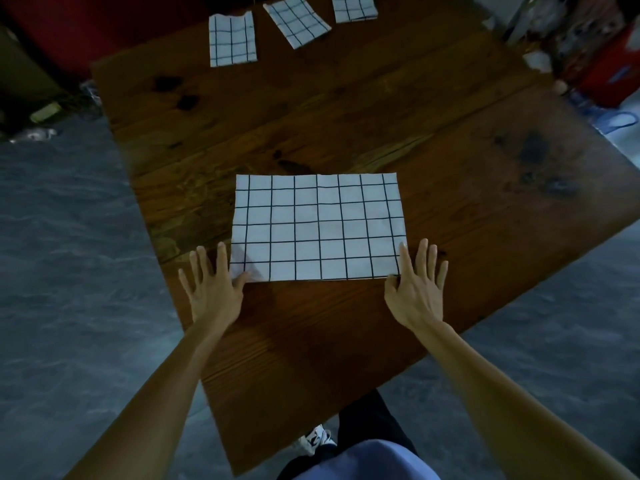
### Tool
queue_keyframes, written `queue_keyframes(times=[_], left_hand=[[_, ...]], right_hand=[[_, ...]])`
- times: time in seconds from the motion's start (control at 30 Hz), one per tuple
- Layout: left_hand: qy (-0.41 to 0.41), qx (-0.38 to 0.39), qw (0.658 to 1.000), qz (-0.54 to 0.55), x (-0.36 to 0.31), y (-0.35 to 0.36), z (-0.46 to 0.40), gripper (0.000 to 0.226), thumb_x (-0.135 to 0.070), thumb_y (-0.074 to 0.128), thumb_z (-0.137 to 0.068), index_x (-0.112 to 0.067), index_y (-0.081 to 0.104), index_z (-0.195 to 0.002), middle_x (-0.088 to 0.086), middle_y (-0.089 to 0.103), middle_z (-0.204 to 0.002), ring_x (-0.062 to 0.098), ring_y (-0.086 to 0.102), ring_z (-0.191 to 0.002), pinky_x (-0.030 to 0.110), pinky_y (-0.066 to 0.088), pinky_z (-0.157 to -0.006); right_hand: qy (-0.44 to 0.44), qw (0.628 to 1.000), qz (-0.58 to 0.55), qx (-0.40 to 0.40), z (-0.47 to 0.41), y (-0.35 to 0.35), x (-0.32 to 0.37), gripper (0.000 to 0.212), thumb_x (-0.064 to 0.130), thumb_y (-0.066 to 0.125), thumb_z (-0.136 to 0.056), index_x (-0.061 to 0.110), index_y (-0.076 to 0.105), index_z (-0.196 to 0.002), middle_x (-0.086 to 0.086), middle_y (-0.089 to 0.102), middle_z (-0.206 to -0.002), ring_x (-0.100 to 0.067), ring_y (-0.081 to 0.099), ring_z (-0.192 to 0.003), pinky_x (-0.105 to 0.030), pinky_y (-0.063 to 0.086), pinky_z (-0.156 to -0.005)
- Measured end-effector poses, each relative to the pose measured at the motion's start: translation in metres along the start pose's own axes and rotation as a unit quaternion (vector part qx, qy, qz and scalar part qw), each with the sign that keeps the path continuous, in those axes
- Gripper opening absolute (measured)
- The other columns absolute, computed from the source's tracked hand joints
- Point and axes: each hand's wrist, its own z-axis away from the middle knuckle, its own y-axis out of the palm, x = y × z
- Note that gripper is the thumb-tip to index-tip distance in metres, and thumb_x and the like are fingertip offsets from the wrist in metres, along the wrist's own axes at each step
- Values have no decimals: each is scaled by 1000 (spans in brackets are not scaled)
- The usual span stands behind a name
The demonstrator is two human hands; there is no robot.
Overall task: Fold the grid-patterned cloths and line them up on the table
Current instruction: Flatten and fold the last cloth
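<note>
Head view: wooden table (346,109) above grey floor (69,237) carries flat grid cloth (317,226), left hand (211,289) and right hand (417,289) straight-fingered at its near corners.

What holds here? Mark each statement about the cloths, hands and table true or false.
1. Three folded cloths lie at the table's far edge. True: left cloth, middle cloth, right cloth.
2. The big cloth is crumpled in a heap. False: it lies flat on the table.
3. The left hand and right hand sit at the big cloth's near corners, fingers spread. True.
4. The middle cloth lies square with its neighbours. False: it is skewed.
5. The right hand lifts a folded cloth. False: it rests at the big cloth's corner, fingers straight.
</note>
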Motion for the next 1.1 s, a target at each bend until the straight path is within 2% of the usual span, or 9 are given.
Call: queue_keyframes(times=[0.13,0.27,0.43,0.6,0.67,0.77,0.83,0.93,1.1], left_hand=[[61,-46,997,13,-22,-2,3,61,-44,30,-99,-20,9,-151,16,3,-158,30,-1,-146,50,-2,-116],[195,25,980,6,-55,14,8,57,-38,23,-101,-23,1,-152,12,-4,-158,23,-12,-145,48,0,-119],[122,51,991,-20,-24,23,14,60,-49,3,-97,-26,-10,-150,6,-16,-157,22,-16,-144,41,-7,-117],[44,72,996,-26,-1,10,13,57,-43,7,-100,-22,-8,-151,8,-9,-159,25,-13,-145,47,-10,-116],[54,58,996,-34,-8,6,16,59,-43,9,-100,-19,-6,-151,9,-9,-159,26,-14,-145,49,-12,-115],[167,6,985,-48,-29,4,20,60,-45,20,-100,-16,9,-151,8,3,-158,26,-5,-146,49,-12,-114],[258,-6,965,-52,-50,5,21,58,-45,36,-98,-16,28,-147,8,27,-154,27,16,-145,50,1,-117],[340,-40,939,-43,-75,8,21,40,-35,60,-89,-14,58,-123,7,62,-118,26,54,-116,47,32,-109],[389,-64,917,-54,-83,14,12,11,-24,68,-85,-18,68,-94,2,67,-91,20,62,-89,39,47,-91]], right_hand=[[-98,994,39,-31,-2,5,49,66,51,25,-99,27,-5,-152,-13,-18,-158,-27,-21,-144,-46,-12,-117],[-180,983,10,13,-6,26,105,62,48,21,-101,28,-8,-152,-10,-21,-157,-27,-21,-144,-45,-11,-118],[-144,988,36,31,-8,32,69,56,42,12,-103,27,-11,-152,-9,-24,-156,-26,-25,-143,-41,-15,-116],[-81,996,9,39,-5,19,33,55,33,13,-104,23,-13,-151,-13,-24,-157,-25,-27,-142,-39,-12,-118],[-76,996,0,39,-3,15,35,56,33,15,-104,22,-13,-152,-13,-22,-157,-25,-26,-142,-39,-11,-119],[-115,993,-20,2,0,9,45,56,35,19,-104,21,-4,-153,-11,-17,-159,-23,-20,-145,-36,-12,-117],[-150,987,-48,-17,3,8,54,54,32,31,-103,20,12,-153,-10,-2,-161,-25,-3,-148,-37,-1,-119],[-163,983,-79,-35,9,10,60,45,23,48,-96,21,41,-141,-6,35,-148,-22,41,-130,-39,38,-109],[-190,977,-82,-49,6,23,53,30,20,57,-90,19,61,-119,-4,53,-119,-19,50,-110,-39,46,-97]])
